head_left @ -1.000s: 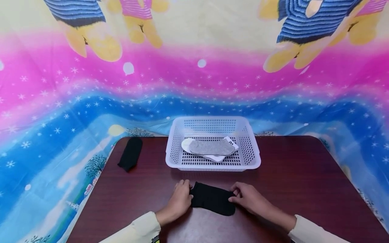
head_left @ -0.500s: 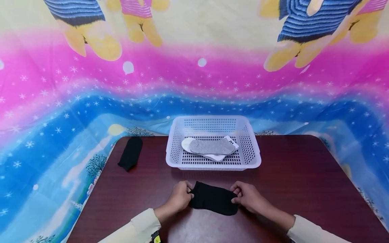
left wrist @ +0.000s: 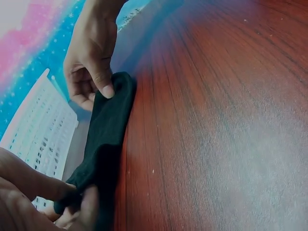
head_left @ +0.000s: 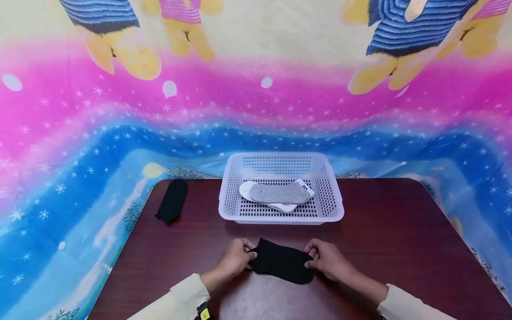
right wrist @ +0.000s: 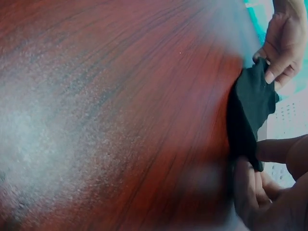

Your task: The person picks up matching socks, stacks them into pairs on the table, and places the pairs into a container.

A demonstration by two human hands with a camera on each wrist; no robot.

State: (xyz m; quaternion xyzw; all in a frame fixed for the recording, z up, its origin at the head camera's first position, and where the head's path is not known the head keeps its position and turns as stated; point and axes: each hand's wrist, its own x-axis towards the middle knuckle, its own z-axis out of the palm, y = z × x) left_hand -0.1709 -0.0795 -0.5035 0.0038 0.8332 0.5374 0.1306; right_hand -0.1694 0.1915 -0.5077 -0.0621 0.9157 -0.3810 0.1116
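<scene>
A black ankle sock [head_left: 283,261] lies stretched between my two hands near the front of the table. My left hand [head_left: 236,256] pinches its cuff end between thumb and fingers, and the left wrist view shows the cuff lifted there. At the other end, my right hand [head_left: 327,258] pinches the toe [left wrist: 122,82] of the sock. From the right wrist, the sock [right wrist: 250,106] appears slightly raised and bent along its length. A second black sock [head_left: 172,202] lies flat at the table's back left corner.
Behind the hands stands a white plastic basket [head_left: 281,218] with perforated walls. Inside it lie a grey sock [head_left: 278,194] and a white sock [head_left: 246,190] beneath. A printed cloth [head_left: 256,102] hangs behind the dark red-brown table [head_left: 384,231].
The sock has shifted slightly right and is drawn straighter. My left fingers have moved from lying by the cuff to pinching and lifting it. The basket and the other socks stay put.
</scene>
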